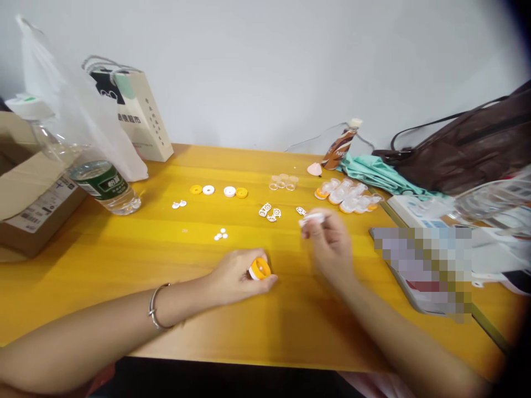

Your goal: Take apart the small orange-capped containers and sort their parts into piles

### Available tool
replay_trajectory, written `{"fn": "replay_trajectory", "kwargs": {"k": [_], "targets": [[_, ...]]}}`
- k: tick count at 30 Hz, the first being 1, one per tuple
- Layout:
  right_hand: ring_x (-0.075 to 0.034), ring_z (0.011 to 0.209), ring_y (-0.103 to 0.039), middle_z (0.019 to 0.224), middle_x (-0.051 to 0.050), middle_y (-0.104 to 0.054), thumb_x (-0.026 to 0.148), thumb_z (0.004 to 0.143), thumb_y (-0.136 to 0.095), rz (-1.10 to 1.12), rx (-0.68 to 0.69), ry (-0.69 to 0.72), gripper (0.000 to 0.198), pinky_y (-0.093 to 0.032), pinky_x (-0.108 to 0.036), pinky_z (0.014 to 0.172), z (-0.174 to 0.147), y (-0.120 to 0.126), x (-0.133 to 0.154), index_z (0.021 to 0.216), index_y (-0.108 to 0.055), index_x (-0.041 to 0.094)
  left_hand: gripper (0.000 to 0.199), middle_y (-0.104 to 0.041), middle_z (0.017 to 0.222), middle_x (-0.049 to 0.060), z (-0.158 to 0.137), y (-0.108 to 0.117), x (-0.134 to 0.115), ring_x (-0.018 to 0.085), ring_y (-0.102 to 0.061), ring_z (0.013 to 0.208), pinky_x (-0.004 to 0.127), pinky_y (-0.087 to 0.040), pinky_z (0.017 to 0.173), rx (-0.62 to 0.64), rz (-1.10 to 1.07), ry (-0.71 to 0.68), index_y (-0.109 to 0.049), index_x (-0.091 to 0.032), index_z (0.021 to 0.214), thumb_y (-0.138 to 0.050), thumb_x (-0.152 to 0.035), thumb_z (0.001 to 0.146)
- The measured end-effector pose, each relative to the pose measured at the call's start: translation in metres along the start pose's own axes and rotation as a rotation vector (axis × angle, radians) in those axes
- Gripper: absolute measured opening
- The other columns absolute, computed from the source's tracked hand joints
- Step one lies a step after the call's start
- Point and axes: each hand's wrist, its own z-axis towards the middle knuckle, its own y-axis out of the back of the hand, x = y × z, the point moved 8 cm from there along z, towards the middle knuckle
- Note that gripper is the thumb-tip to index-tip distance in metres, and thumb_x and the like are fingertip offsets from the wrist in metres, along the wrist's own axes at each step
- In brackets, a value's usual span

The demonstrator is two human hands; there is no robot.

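My left hand, with a bangle on its wrist, is closed round a yellow-and-white round cap just above the table; its hollow yellow side faces up. My right hand, slightly blurred, pinches a small white plastic part whose exact shape I cannot make out. Right by it lies a white spoked piece. More white spoked pieces are spread to its left. Small white discs lie beyond my left hand, and white and yellow rings sit farther back.
Clear cups and a cluster of clear-domed assemblies stand at the back. On the left are a water bottle, a cardboard box and a paper bag. A coffee bottle, a brown bag and a blurred-out device are on the right.
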Motion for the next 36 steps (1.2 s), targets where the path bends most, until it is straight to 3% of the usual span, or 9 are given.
{"fn": "replay_trajectory", "kwargs": {"k": [3, 6, 10, 13, 18, 25, 31, 36], "targets": [[-0.013, 0.074, -0.057, 0.081, -0.002, -0.06, 0.037, 0.083, -0.055, 0.087, 0.202, -0.128, 0.016, -0.047, -0.028, 0.072, -0.004, -0.02, -0.013, 0.085, -0.056, 0.021, 0.019, -0.054, 0.084, 0.002, 0.002, 0.006, -0.007, 0.014, -0.051, 0.078, 0.027, -0.041, 0.073, -0.07, 0.08, -0.084, -0.055, -0.018, 0.086, -0.055, -0.036, 0.081], [-0.014, 0.075, -0.06, 0.079, -0.002, -0.063, 0.037, 0.082, -0.056, 0.193, 0.263, -0.223, 0.019, -0.048, -0.031, 0.075, -0.009, -0.029, -0.02, 0.094, -0.057, 0.022, 0.028, -0.052, 0.097, 0.006, 0.004, 0.007, -0.006, 0.018, -0.048, 0.093, 0.033, -0.039, 0.085, -0.107, 0.135, -0.12, -0.055, -0.02, 0.105, -0.057, -0.035, 0.081], [-0.012, 0.065, -0.055, 0.073, 0.0, -0.061, 0.037, 0.083, -0.055, 0.199, 0.266, -0.277, 0.029, -0.047, -0.028, 0.068, -0.011, -0.027, -0.023, 0.108, -0.056, 0.022, 0.039, -0.053, 0.102, 0.006, 0.004, 0.002, 0.0, 0.02, -0.046, 0.094, 0.036, -0.037, 0.085, -0.081, 0.209, -0.104, -0.049, -0.023, 0.117, -0.058, -0.036, 0.081], [-0.011, 0.064, -0.052, 0.072, 0.001, -0.059, 0.037, 0.083, -0.055, 0.257, 0.283, -0.288, 0.035, -0.045, -0.027, 0.067, -0.014, -0.03, -0.024, 0.115, -0.049, 0.023, 0.031, -0.056, 0.1, 0.004, 0.003, 0.003, 0.002, 0.021, -0.045, 0.093, 0.036, -0.034, 0.083, -0.1, 0.223, -0.071, -0.049, -0.022, 0.111, -0.055, -0.034, 0.083], [-0.011, 0.066, -0.054, 0.074, 0.002, -0.061, 0.036, 0.077, -0.063, 0.412, 0.337, -0.364, 0.028, -0.046, -0.027, 0.068, -0.023, -0.041, -0.031, 0.094, -0.044, 0.025, 0.024, -0.059, 0.094, 0.001, 0.002, 0.005, 0.005, 0.019, -0.047, 0.09, 0.035, -0.032, 0.083, -0.113, 0.193, -0.038, -0.05, -0.021, 0.093, -0.06, -0.039, 0.08], [-0.008, 0.065, -0.055, 0.078, 0.002, -0.06, 0.033, 0.071, -0.07, 0.638, 0.402, -0.583, 0.025, -0.047, -0.021, 0.065, -0.035, -0.053, -0.038, 0.093, -0.061, 0.024, 0.04, -0.057, 0.102, 0.004, 0.002, 0.005, 0.0, 0.022, -0.048, 0.095, 0.036, -0.035, 0.083, -0.123, 0.183, -0.102, -0.053, -0.022, 0.1, -0.066, -0.047, 0.071], [-0.006, 0.059, -0.055, 0.07, 0.003, -0.061, 0.029, 0.071, -0.07, 0.728, 0.487, -0.649, 0.023, -0.045, -0.018, 0.059, -0.044, -0.062, -0.036, 0.09, -0.06, 0.022, 0.037, -0.055, 0.105, 0.007, -0.005, 0.03, -0.012, 0.019, -0.05, 0.099, 0.035, -0.04, 0.088, -0.371, -0.093, -0.264, -0.049, -0.021, 0.115, -0.06, -0.029, 0.081], [-0.008, 0.059, -0.058, 0.067, 0.005, -0.063, 0.03, 0.072, -0.07, 0.694, 0.507, -0.659, 0.021, -0.048, -0.022, 0.06, -0.05, -0.068, -0.042, 0.085, -0.056, 0.021, 0.029, -0.056, 0.101, 0.007, -0.009, 0.037, -0.013, 0.017, -0.054, 0.096, 0.033, -0.045, 0.086, -0.449, -0.143, -0.339, -0.059, -0.022, 0.11, -0.06, -0.024, 0.081]]}}
